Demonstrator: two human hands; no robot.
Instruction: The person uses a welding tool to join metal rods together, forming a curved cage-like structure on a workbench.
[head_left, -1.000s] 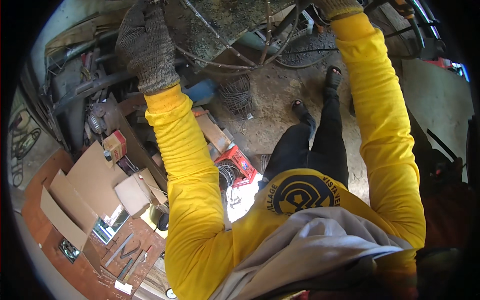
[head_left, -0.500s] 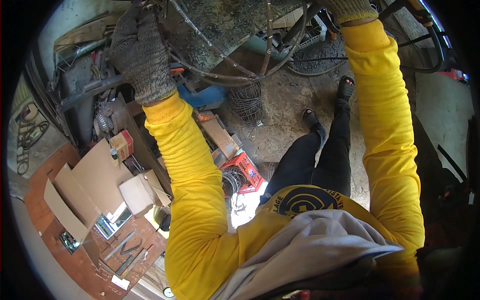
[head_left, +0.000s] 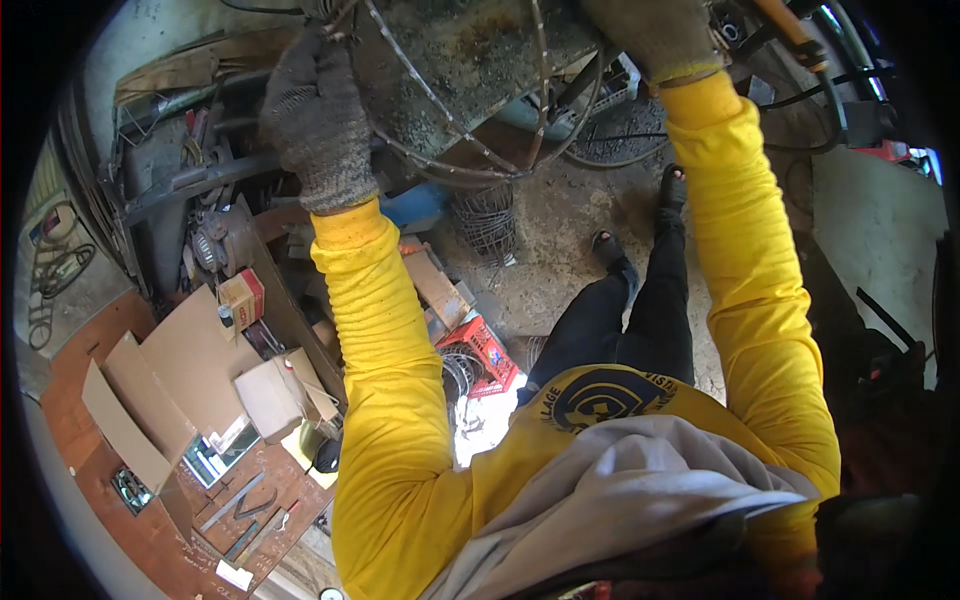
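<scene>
In a knitted grey work glove, my left hand (head_left: 318, 125) is closed at the left side of a round frame of thin metal rod (head_left: 455, 122), with the fingertips partly hidden. The frame's curved rods meet at its near end, over a dark, stained metal tabletop (head_left: 470, 45). My right hand (head_left: 660, 40), also gloved, is at the top edge by the frame's right side. Its fingers are out of sight, so its grip cannot be made out.
Below the frame, a wire coil (head_left: 485, 225) stands on the floor by my feet. A red crate (head_left: 490, 355) is left of my legs. Cardboard boxes (head_left: 270, 395) and hand tools (head_left: 250, 510) lie on a brown board at the left. A black hose (head_left: 835, 125) curves at upper right.
My left hand has shifted slightly right and down. My right hand has come left, closer to the frame's rim. The frame has moved a little and tilted.
</scene>
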